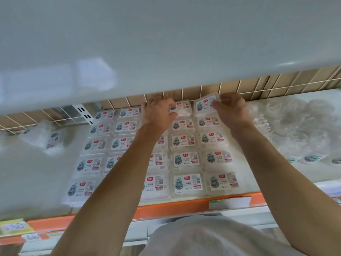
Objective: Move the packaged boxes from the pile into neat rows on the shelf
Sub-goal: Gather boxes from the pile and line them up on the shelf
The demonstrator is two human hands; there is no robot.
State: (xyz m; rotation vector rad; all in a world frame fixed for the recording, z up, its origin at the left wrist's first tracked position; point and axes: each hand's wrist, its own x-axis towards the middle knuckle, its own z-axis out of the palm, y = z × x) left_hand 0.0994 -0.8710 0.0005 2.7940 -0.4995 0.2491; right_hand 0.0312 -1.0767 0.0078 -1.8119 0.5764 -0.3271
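Clear packaged boxes (187, 183) with white cartoon labels lie flat in neat rows on the white shelf (36, 174); one box (205, 104) tilts at the back.

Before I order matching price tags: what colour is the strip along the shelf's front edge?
Orange, seen best in the head view: the price strip runs below the front row of boxes.

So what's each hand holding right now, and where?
Left hand grips one box at its left edge; right hand holds a tilted box by its right end.
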